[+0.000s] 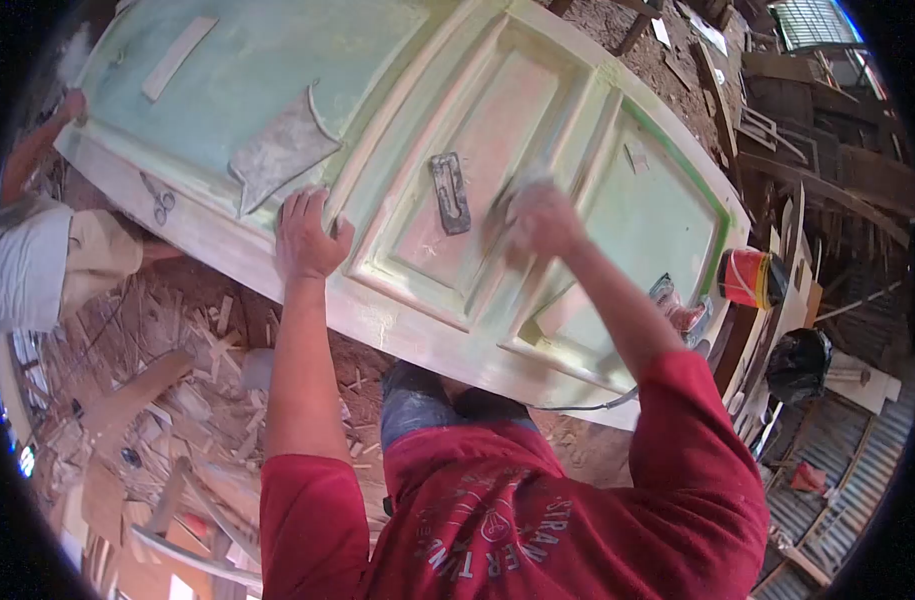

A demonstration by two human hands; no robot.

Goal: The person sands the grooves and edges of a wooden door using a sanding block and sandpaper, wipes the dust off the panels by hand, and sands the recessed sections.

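A large pale green moulded panel with raised ribs lies in front of me. My left hand rests on its near edge, fingers spread flat and holding nothing. Just beyond those fingers is a crumpled grey sheet, which may be cloth or sandpaper. My right hand is over the ribs right of the middle, smeared by motion; whether it holds anything does not show. Between the hands a dark oblong block with a pale slot-like mark lies on a pinkish recessed area.
Another person's hand touches the panel's far left edge. A pair of scissors and a pale strip lie on the panel. At its right end are a plastic bag and a red-and-yellow bucket. Wood scraps litter the ground.
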